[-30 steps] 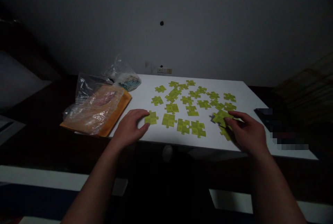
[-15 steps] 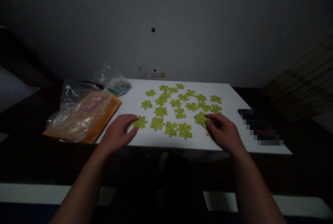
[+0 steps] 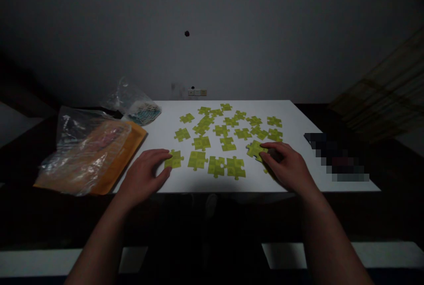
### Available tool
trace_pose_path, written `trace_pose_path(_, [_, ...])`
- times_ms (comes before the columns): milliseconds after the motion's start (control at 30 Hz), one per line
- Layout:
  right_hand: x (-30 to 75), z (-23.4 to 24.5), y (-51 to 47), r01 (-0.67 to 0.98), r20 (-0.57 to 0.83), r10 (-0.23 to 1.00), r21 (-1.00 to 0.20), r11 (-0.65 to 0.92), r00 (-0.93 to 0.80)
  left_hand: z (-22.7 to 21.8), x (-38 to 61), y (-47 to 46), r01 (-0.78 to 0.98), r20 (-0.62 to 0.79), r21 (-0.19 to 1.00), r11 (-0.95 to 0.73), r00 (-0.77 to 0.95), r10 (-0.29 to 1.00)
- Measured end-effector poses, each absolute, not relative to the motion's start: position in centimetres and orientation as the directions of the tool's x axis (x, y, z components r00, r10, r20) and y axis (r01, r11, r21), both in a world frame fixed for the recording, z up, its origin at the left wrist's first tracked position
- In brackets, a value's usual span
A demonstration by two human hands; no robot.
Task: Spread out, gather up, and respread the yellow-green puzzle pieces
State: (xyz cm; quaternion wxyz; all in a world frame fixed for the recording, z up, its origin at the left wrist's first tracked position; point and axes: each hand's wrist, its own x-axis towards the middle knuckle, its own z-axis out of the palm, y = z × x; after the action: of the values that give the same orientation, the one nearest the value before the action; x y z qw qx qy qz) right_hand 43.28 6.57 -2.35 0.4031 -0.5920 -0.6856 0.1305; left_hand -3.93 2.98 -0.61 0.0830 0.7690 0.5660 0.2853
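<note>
Near the front left of the white table (image 3: 294, 176), my left hand (image 3: 143, 173) has its thumb and fingertips at the left side of a yellow-green puzzle piece (image 3: 173, 160), which lies flat. My right hand (image 3: 287, 161) pinches another puzzle piece (image 3: 253, 150) between thumb and fingers, its left edge slightly raised. Part of a further yellow-green piece shows beneath that hand, mostly covered. Between my hands lie a separate piece (image 3: 197, 160) and two pieces side by side, the left one (image 3: 216, 166) meeting the right one (image 3: 235, 167).
Several loose puzzle pieces (image 3: 221, 130) spread toward the back of the table. On the left lie an orange envelope (image 3: 134, 143) under clear plastic and a plastic bag (image 3: 143, 112) with bluish contents. A dark, blurred-out object (image 3: 334, 157) rests at the right edge. Behind stands a wall with sockets (image 3: 197, 93).
The view has shifted slightly, so the envelope and left-hand pieces sit further left in the picture. Both hands keep nearly the same positions at their pieces.
</note>
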Motion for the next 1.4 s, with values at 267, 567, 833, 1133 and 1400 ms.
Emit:
trace_pose_path(267, [43.1,-1.9,6.4,0.72,0.392,0.92,-0.643,0.26,0.018,-1.1,-4.2,3.1,0.833,0.373,0.411,-0.37,0.217,0.902])
trace_pose_path(567, [43.2,-2.0,6.4,0.719,0.396,0.918,-0.642,0.267,0.012,-0.9,-4.1,3.1,0.838,0.366,0.412,-0.357,0.207,0.907])
trace_pose_path(833, [42.7,-2.1,6.7,0.744,0.422,0.904,-0.581,0.33,-0.071,-1.2,-3.9,3.1,0.849,0.365,0.411,-0.332,0.181,0.913])
trace_pose_path(1133, [42.7,-2.7,7.0,0.808,0.467,0.877,-0.471,0.354,-0.112,-1.3,-3.6,3.1,0.854,0.369,0.396,-0.338,0.189,0.91])
trace_pose_path(1400, [41.9,-2.7,7.2,0.927,0.495,0.869,-0.319,0.199,-0.016,-1.6,-3.8,3.3,0.856,0.356,0.384,-0.347,0.209,0.911])
